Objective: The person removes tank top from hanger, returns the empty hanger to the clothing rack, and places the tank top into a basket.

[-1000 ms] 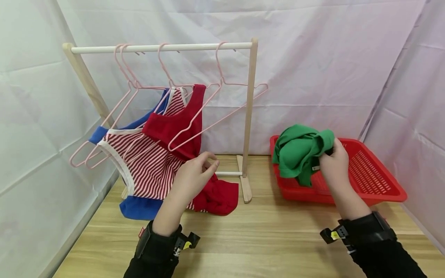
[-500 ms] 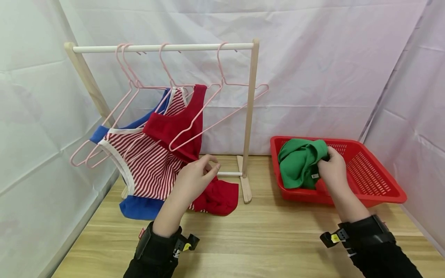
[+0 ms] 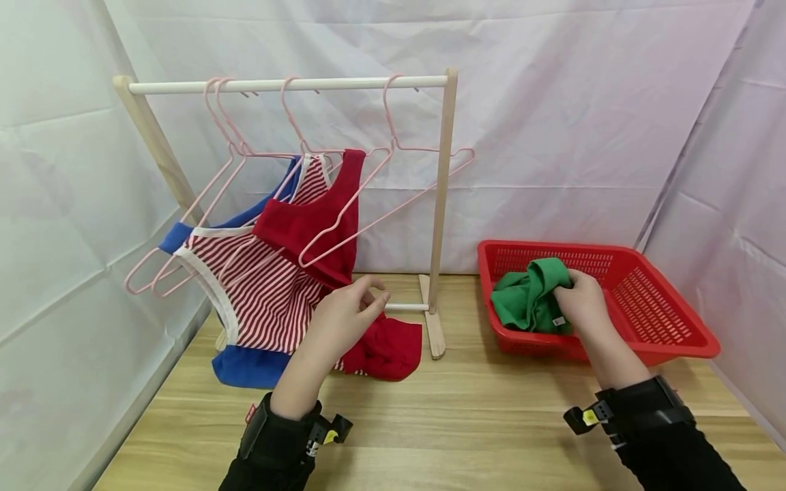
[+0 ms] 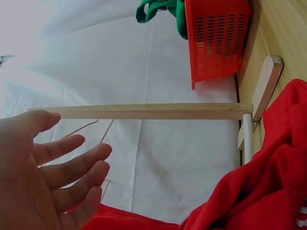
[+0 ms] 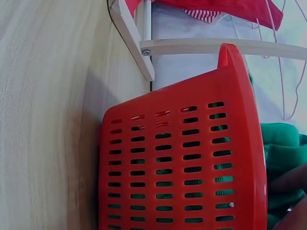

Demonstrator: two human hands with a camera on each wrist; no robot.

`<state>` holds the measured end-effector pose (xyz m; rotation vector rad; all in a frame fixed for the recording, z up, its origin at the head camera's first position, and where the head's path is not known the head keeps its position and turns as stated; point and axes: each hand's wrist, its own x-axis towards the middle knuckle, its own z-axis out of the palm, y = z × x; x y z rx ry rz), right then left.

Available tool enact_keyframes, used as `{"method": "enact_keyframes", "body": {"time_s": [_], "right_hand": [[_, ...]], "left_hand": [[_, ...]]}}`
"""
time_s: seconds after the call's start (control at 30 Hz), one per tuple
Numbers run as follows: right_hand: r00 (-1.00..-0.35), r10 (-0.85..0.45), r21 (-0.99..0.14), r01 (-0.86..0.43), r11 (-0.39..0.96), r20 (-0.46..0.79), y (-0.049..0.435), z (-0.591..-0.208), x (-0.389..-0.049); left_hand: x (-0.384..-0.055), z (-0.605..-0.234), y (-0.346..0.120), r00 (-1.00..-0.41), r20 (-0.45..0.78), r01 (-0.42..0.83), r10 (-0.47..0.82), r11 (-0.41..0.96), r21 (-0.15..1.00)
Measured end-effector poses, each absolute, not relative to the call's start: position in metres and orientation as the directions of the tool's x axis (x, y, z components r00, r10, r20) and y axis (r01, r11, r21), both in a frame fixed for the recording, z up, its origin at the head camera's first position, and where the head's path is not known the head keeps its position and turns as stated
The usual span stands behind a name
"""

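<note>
My right hand point(image 3: 582, 300) grips a bunched green cloth garment point(image 3: 531, 300) with a small white tag, down inside the red plastic basket point(image 3: 669, 300). In the right wrist view, the basket wall point(image 5: 172, 158) hides much of the green fabric point(image 5: 283, 148), and only part of the fingers shows. My left hand point(image 3: 346, 310) hovers in front of the hanging red tank top point(image 3: 325, 211). Its fingers point(image 4: 79, 177) are loosely bent with nothing between them. The tank top's lower part point(image 4: 249, 191) hangs below that hand.
A small garment rack point(image 3: 288, 84) stands at the back left. A striped top point(image 3: 264, 307) and a blue garment point(image 3: 252, 368) hang behind the red one on pink hangers. A bare pink hanger point(image 3: 350, 198) hangs at the rack's right end, near its wooden post point(image 3: 442, 191).
My right hand has lowered the green garment from above the basket's rim into the basket, and the cloth has slumped smaller. The left hand has stayed almost still.
</note>
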<state>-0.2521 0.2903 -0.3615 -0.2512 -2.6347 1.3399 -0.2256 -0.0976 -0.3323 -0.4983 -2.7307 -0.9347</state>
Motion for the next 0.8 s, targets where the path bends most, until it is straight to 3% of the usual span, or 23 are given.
{"method": "enact_keyframes", "body": {"time_s": [0.33, 0.8], "right_hand": [[-0.99, 0.137, -0.744, 0.069, 0.664, 0.031, 0.281, -0.356, -0.252], [-0.966, 0.042, -0.57, -0.114, 0.814, 0.254, 0.246, -0.345, -0.246]], "left_hand": [[-0.225, -0.334, -0.096, -0.917, 0.311, 0.389, 0.249, 0.735, 0.555], [-0.224, -0.326, -0.105, -0.898, 0.369, 0.413, 0.241, 0.75, 0.517]]}}
